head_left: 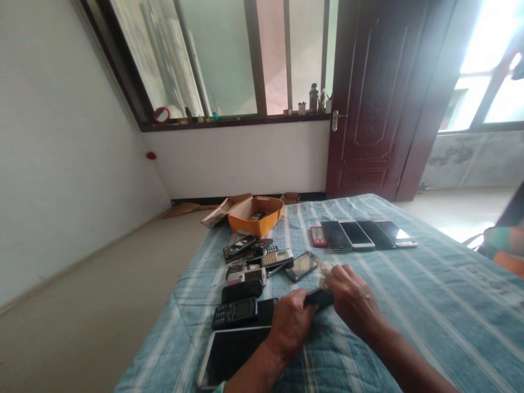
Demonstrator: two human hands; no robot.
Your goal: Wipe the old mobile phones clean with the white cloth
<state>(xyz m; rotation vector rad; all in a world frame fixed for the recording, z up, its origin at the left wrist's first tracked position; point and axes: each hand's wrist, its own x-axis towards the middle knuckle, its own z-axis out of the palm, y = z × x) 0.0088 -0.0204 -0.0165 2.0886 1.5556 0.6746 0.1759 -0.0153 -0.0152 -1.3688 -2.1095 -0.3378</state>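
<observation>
My left hand is closed around a dark mobile phone, held just above the bed or table cover. In the fingers of my right hand is a crumpled pale cloth or tissue, close to the phone's upper edge. A touchscreen phone lies just beyond both hands. By my left forearm rests a white-framed tablet, with a black keypad phone above it. Several old keypad phones are heaped further up on the left.
Across the striped blue cloth, a red phone and several flat smartphones lie in a row. An open orange cardboard box stands at the far left edge with a phone inside. Behind are a wall, a window and a dark red door.
</observation>
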